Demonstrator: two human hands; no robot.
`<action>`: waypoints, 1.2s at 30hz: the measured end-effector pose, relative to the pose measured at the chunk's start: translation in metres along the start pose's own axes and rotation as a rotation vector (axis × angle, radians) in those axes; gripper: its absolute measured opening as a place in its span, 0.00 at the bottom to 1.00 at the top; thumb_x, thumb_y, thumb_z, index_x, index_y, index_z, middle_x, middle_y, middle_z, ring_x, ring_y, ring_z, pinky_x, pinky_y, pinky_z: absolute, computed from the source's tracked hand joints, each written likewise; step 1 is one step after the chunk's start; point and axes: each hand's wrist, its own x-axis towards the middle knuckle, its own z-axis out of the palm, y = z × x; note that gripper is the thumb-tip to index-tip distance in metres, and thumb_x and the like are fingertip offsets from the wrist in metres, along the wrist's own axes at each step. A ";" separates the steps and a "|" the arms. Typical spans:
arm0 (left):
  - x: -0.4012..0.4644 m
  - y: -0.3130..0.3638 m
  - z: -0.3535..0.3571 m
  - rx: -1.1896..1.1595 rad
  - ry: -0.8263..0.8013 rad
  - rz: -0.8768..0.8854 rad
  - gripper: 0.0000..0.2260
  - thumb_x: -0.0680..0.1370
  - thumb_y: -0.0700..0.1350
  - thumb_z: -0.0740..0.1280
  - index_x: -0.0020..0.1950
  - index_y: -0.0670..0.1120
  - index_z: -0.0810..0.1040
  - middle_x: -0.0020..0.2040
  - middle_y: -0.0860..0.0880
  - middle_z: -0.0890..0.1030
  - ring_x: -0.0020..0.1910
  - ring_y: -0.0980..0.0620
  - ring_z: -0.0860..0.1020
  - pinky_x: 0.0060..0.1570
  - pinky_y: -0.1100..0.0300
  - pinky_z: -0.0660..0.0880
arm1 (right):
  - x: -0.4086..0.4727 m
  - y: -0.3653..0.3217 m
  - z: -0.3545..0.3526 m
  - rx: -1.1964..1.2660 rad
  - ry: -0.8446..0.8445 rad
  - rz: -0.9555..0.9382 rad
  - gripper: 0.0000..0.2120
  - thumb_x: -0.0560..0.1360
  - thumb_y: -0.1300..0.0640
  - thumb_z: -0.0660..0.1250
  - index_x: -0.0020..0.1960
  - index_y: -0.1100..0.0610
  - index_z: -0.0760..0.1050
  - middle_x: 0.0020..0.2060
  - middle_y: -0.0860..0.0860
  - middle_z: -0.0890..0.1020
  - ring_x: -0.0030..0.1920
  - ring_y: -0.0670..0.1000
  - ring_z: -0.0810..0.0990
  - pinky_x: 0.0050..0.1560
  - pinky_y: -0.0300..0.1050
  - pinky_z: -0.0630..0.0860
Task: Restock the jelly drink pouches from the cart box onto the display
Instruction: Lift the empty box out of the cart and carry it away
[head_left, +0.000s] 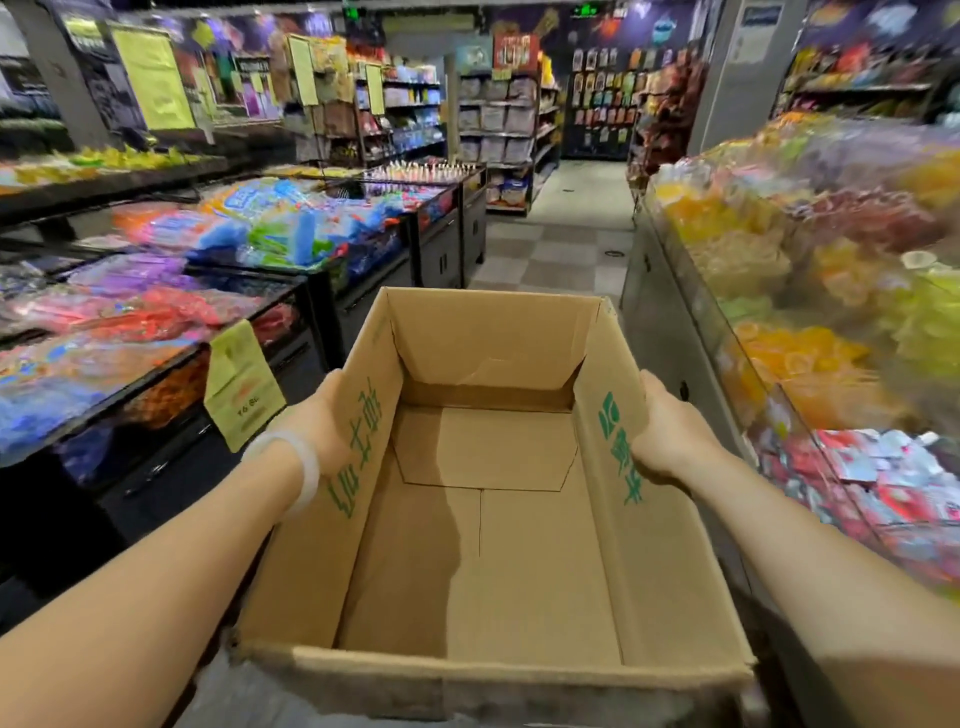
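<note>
Clamping its 2 side flaps from outside, the empty cardboard box (488, 519) is held level by the left hand (322, 421) and right hand (670, 431), presumably for carrying away.

Both forearms are bare from the lower frame edge up to the hands, with no sleeve in view. The left hand (324, 415) has a smooth, pale, translucent bangle (291, 462) around its wrist, a plain closed ring without clasp or markings. The right hand (670, 431) and its wrist carry no jewellery, watch or glove; the fingers are mostly hidden from view
</note>
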 end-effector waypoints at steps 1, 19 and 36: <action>0.029 0.008 0.003 0.000 -0.001 0.015 0.40 0.75 0.37 0.63 0.77 0.53 0.42 0.55 0.43 0.78 0.40 0.44 0.77 0.30 0.59 0.69 | 0.025 0.000 0.003 -0.004 0.004 0.015 0.25 0.70 0.57 0.65 0.64 0.46 0.59 0.40 0.51 0.80 0.37 0.54 0.79 0.29 0.48 0.76; 0.522 0.226 0.034 -0.010 -0.086 0.137 0.41 0.74 0.36 0.61 0.77 0.58 0.40 0.43 0.45 0.78 0.33 0.48 0.76 0.28 0.58 0.71 | 0.496 0.016 -0.009 0.016 0.025 0.180 0.28 0.72 0.59 0.63 0.69 0.51 0.57 0.48 0.56 0.78 0.44 0.59 0.77 0.40 0.50 0.76; 0.977 0.403 0.043 -0.042 -0.062 0.160 0.39 0.74 0.35 0.60 0.77 0.58 0.42 0.38 0.47 0.75 0.32 0.48 0.75 0.27 0.58 0.70 | 0.980 0.007 0.010 -0.043 0.033 0.182 0.31 0.71 0.59 0.66 0.69 0.51 0.56 0.51 0.56 0.79 0.46 0.58 0.79 0.45 0.54 0.80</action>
